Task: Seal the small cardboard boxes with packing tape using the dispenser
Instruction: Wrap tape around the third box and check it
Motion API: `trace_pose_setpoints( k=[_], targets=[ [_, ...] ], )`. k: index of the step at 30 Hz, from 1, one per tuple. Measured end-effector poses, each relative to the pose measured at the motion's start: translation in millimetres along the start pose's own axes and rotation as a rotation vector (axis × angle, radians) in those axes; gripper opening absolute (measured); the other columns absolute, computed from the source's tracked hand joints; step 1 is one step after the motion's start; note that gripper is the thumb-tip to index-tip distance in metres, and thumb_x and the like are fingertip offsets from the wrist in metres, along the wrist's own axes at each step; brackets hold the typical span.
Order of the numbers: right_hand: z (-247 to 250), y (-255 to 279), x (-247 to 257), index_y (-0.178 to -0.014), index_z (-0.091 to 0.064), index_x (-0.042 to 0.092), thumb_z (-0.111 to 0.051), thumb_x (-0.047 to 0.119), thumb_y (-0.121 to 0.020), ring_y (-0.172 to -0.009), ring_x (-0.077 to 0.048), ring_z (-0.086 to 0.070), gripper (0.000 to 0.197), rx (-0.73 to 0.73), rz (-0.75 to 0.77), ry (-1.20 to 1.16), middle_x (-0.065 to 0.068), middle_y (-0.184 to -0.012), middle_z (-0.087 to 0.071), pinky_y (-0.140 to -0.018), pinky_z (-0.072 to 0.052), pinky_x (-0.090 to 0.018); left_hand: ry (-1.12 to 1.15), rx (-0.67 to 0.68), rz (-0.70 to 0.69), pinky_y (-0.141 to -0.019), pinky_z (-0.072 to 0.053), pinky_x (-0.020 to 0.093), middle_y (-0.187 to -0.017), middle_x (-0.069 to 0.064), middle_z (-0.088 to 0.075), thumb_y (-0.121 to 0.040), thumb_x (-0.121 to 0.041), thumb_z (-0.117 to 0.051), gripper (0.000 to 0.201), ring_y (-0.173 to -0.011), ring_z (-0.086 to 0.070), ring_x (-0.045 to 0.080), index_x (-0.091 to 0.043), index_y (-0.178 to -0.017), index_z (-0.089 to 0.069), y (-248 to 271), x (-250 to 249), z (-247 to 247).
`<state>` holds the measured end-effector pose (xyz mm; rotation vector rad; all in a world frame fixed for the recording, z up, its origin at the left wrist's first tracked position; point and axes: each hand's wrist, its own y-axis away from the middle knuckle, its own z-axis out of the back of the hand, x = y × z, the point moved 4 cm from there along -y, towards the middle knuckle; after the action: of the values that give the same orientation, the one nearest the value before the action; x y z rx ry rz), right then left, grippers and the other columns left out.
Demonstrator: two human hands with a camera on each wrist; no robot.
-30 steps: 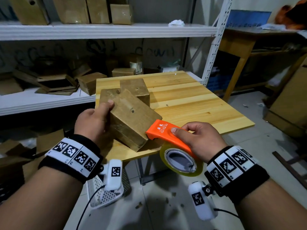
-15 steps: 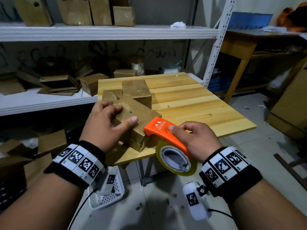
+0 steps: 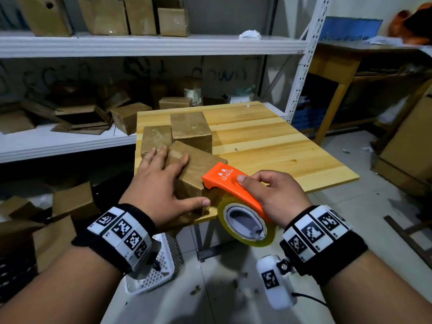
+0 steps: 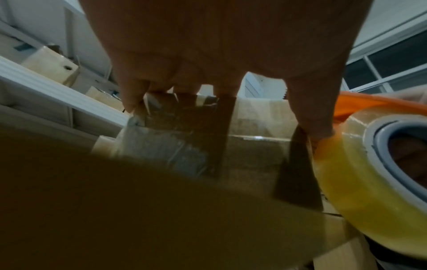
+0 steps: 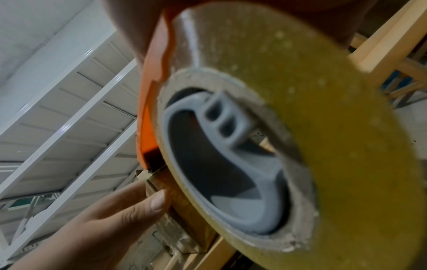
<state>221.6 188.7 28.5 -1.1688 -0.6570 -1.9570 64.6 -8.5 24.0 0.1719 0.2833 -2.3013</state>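
Observation:
Three small brown cardboard boxes sit at the left of the wooden table (image 3: 268, 141). My left hand (image 3: 173, 183) presses on the nearest box (image 3: 198, 167), fingers spread flat over its top and thumb along its near side. My right hand (image 3: 268, 192) grips the orange tape dispenser (image 3: 224, 181), whose nose touches that box's near right corner. The yellowish tape roll (image 3: 245, 223) hangs off the table's front edge. In the left wrist view, my fingers rest on the box (image 4: 254, 117) next to the tape roll (image 4: 346, 173). In the right wrist view, the tape roll (image 5: 323, 91) fills the frame.
Two more boxes (image 3: 190, 129) (image 3: 155, 139) stand just behind the near one. White shelving (image 3: 152, 44) behind and to the left holds more cartons. A white perforated basket (image 3: 154, 272) lies on the floor under my left wrist. A wooden desk (image 3: 339, 66) stands at the right.
The near box has come down from a tilt to lie flat. My left hand moved from its far left side onto its top, thumb on the near face. The dispenser stays at the corner.

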Motion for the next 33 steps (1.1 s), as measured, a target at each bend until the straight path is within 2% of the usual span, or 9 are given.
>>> trace_pose_setpoints(
  k=[4,8,11,14,17,20,25,33],
  targets=[
    [2.0,0.2,-0.3,-0.084,-0.075,0.016,-0.072,0.059,-0.091,-0.066,-0.021,-0.076,0.044,0.001,0.010,0.008,-0.003,-0.074,-0.079,-0.079,-0.064,-0.043,-0.016,-0.038,0.030,-0.130,-0.017,0.050,-0.174,0.009,-0.016,-0.033,-0.116,-0.018,0.150,-0.158,-0.012,0.034,-0.042,-0.163,-0.028,-3.0,-0.5,2.0],
    [6.1,2.7,-0.2,-0.084,-0.076,0.018,-0.072,0.059,-0.090,-0.069,-0.022,-0.078,0.041,0.013,0.022,0.014,-0.002,-0.075,-0.081,-0.080,-0.065,-0.044,-0.003,-0.054,0.059,-0.128,-0.021,0.052,-0.173,0.008,-0.019,-0.038,-0.110,-0.037,0.140,-0.156,-0.016,0.034,-0.042,-0.161,-0.032,-2.4,-2.6,0.1],
    [12.7,4.8,-1.5,-0.083,-0.076,0.019,-0.072,0.057,-0.090,-0.068,-0.019,-0.078,0.039,0.011,0.032,0.033,-0.001,-0.075,-0.080,-0.077,-0.063,-0.041,0.016,-0.053,0.075,-0.128,-0.022,0.053,-0.173,0.007,-0.019,-0.041,-0.106,-0.043,0.135,-0.156,-0.016,0.035,-0.043,-0.161,-0.032,-2.3,-3.6,-0.3],
    [20.8,6.4,-4.9,-0.082,-0.076,0.016,-0.073,0.054,-0.089,-0.072,-0.028,-0.078,0.039,0.011,0.020,0.024,-0.006,-0.076,-0.080,-0.077,-0.063,-0.043,0.033,-0.048,0.076,-0.128,-0.023,0.053,-0.172,0.006,-0.019,-0.042,-0.106,-0.044,0.135,-0.155,-0.016,0.034,-0.043,-0.160,-0.032,-1.8,-3.2,-0.1],
    [25.4,9.6,-5.1,-0.084,-0.076,0.014,-0.074,0.049,-0.090,-0.074,-0.032,-0.079,0.036,0.033,0.014,-0.004,-0.009,-0.077,-0.081,-0.072,-0.063,-0.039,0.035,-0.052,0.078,-0.128,-0.023,0.053,-0.172,0.006,-0.021,-0.041,-0.106,-0.044,0.135,-0.155,-0.017,0.034,-0.043,-0.160,-0.034,-1.5,-3.7,-0.2],
    [27.9,11.5,-4.9,-0.085,-0.077,0.016,-0.074,0.050,-0.090,-0.070,-0.025,-0.079,0.034,0.045,0.022,0.012,-0.006,-0.077,-0.081,-0.071,-0.063,-0.036,0.038,-0.058,0.082,-0.127,-0.024,0.051,-0.170,0.006,-0.023,-0.040,-0.105,-0.045,0.135,-0.154,-0.019,0.034,-0.043,-0.159,-0.036,-0.9,-5.4,0.2],
    [38.2,16.9,-10.3,-0.084,-0.076,0.014,-0.074,0.046,-0.091,-0.062,-0.016,-0.076,0.033,0.047,-0.001,0.003,-0.005,-0.076,-0.081,-0.056,-0.055,-0.019,0.068,-0.063,0.092,-0.126,-0.027,0.053,-0.168,0.005,-0.027,-0.037,-0.106,-0.047,0.135,-0.152,-0.022,0.033,-0.044,-0.157,-0.041,-0.7,-5.2,1.1],
    [36.5,18.6,-10.6,-0.086,-0.077,0.016,-0.074,0.048,-0.090,-0.069,-0.020,-0.079,0.033,0.036,0.024,0.022,-0.003,-0.079,-0.082,-0.069,-0.062,-0.033,0.140,-0.092,0.120,-0.126,-0.027,0.049,-0.164,0.005,-0.033,-0.039,-0.101,-0.054,0.131,-0.149,-0.025,0.034,-0.040,-0.154,-0.047,-1.0,-5.4,0.3]
  ],
)
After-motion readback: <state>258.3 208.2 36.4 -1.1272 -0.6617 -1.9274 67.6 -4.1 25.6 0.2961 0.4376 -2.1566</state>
